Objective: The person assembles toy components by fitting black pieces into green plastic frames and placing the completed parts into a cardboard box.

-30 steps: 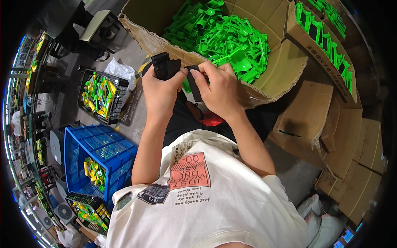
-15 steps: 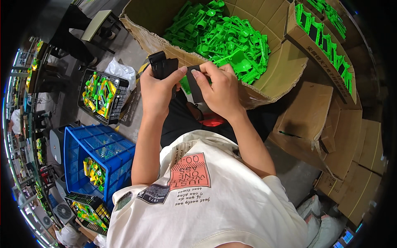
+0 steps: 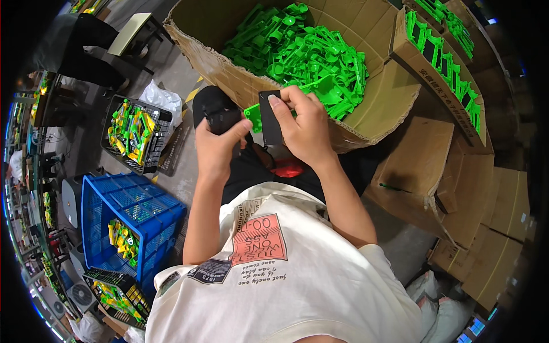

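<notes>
My right hand pinches a flat black rectangular plate, my left hand grips blurred black pieces; slackening could drop either.

Upside-down lettering plus Chinese characters

White shirt, near side of the big cardboard bin, has dark capitals on a pinkish square, light digits on a navy patch, some small script too. Carton right of the bin's got a row of dark Chinese characters.

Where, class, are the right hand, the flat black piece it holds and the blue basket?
Right hand (image 3: 306,124), head view: middle of the hand.
Flat black piece (image 3: 271,128), head view: its broad face.
Blue basket (image 3: 144,212), head view: its wall.
</notes>
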Available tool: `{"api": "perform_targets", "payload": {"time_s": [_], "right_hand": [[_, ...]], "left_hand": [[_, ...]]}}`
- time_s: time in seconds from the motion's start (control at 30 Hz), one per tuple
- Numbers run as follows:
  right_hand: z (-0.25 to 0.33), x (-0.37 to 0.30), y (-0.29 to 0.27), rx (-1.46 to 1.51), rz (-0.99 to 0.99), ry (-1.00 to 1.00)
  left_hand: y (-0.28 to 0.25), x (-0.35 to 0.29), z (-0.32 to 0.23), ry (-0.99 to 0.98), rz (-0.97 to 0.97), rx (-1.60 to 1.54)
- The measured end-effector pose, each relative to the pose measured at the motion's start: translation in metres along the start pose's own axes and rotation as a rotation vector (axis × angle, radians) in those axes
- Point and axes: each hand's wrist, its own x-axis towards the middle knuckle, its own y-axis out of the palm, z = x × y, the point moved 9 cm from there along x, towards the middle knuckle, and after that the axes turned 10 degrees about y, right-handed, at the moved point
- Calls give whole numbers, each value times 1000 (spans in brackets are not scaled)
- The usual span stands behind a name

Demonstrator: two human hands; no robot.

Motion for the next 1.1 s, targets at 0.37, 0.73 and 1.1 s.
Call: {"api": "perform_targets", "payload": {"time_s": [0.37,0.73,1.1], "right_hand": [[-10,3,-3,180,17,74],[67,-22,-23,1058,714,-94],[57,-31,-19,1507,1287,-55]], "left_hand": [[12,-5,14,-23,45,-88],[28,-18,36,-349,277,-576],[54,-42,23,-336,631,-401]]}}
